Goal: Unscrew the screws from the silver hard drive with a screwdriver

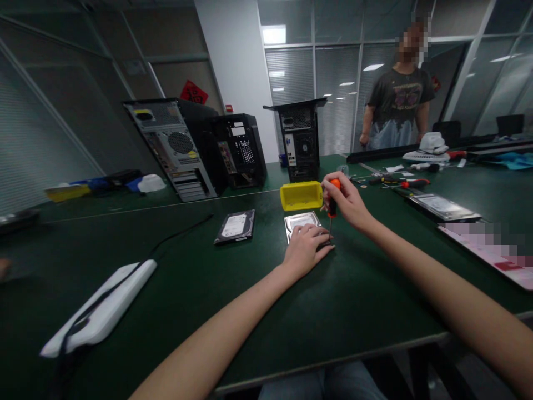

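Observation:
A silver hard drive (pixel 300 221) lies flat on the green table (pixel 233 289) in front of me. My left hand (pixel 306 248) rests on its near end, fingers flat and spread, pressing it down. My right hand (pixel 345 201) is closed round the orange handle of a screwdriver (pixel 332 206), held upright with its thin shaft pointing down at the drive's near right corner. A second hard drive (pixel 235 226) lies label-up to the left, apart from both hands. A yellow plastic bin (pixel 301 195) stands just behind the silver drive.
Three computer towers (pixel 183 147) stand at the back of the table. A white power strip (pixel 102 308) with a black cable lies at near left. More drives (pixel 443 206) and tools (pixel 402 182) lie at right. A person (pixel 397 103) stands beyond the table.

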The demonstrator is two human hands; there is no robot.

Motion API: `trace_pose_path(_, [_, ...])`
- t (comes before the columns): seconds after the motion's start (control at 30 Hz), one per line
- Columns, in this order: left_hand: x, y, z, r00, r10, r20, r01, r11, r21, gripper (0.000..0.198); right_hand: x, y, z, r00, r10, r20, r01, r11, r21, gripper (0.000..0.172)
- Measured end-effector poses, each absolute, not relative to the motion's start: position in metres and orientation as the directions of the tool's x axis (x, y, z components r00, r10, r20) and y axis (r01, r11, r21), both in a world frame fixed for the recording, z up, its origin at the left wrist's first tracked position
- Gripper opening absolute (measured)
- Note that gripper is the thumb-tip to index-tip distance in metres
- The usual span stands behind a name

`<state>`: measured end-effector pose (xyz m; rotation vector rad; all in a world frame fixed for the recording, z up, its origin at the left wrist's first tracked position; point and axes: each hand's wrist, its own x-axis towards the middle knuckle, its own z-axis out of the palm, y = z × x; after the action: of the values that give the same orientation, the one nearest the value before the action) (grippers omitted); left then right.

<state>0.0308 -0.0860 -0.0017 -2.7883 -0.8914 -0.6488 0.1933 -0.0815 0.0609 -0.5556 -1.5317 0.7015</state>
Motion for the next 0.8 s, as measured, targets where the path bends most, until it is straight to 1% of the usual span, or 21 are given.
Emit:
trace_pose_path(0.2, [0.0310,-0.0853,-0.0022,0.736,0.515,0.438,0.574,-0.819,-0.002,0.026,0.1937,-0.0863,0.0615,-0.137,0.724,0.675,-0.149,0.659,-0.737,0.034])
trace_pose_path(0.57, [0.0310,-0.0863,-0.0014,0.733,0.525,0.433,0.582,-0.813,0.000,0.026,0.1942,-0.0841,0.0613,-0.119,0.710,0.694,-0.112,0.685,-0.720,0.030])
trace_pose_path(0.8, [0.0307,-0.0852,-0.0025,0.735,0.516,0.440,0.576,-0.817,-0.004,0.026,0.1958,-0.0819,0.0612,-0.104,0.669,0.736,-0.096,0.730,-0.677,0.026])
